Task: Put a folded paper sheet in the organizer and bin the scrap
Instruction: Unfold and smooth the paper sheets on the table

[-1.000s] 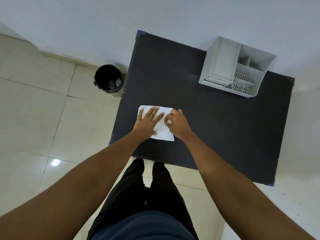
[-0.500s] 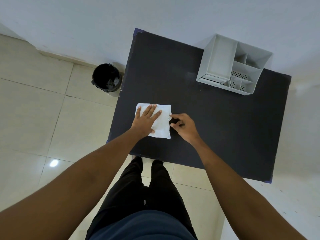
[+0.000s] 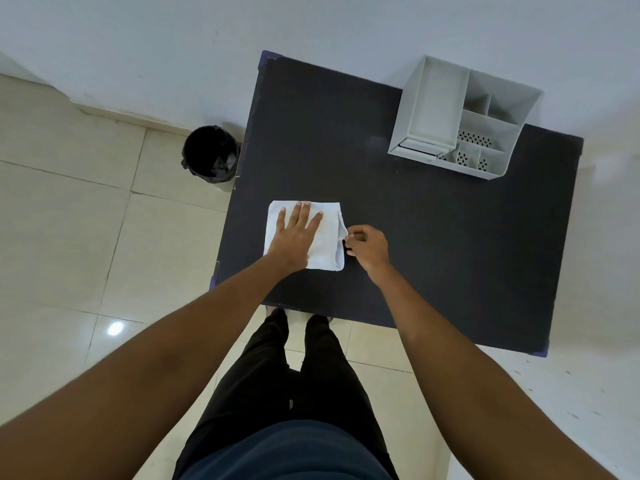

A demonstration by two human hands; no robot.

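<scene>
A white folded paper sheet (image 3: 327,242) lies on the black table (image 3: 433,244) near its left front. My left hand (image 3: 296,235) presses flat on the sheet, fingers spread. My right hand (image 3: 367,245) is at the sheet's right edge, fingertips pinched on a lifted strip of the paper (image 3: 342,233) that curls up from that edge. A grey desk organizer (image 3: 460,119) with several compartments stands at the table's far right. A black-lined bin (image 3: 211,154) stands on the floor left of the table.
A white wall runs behind the table. Beige floor tiles (image 3: 69,220) lie to the left and in front. My legs in dark trousers (image 3: 294,375) stand at the table's front edge.
My right hand slid off the sheet to its right edge and now pinches and lifts a strip there. My left hand stays pressed on the sheet.
</scene>
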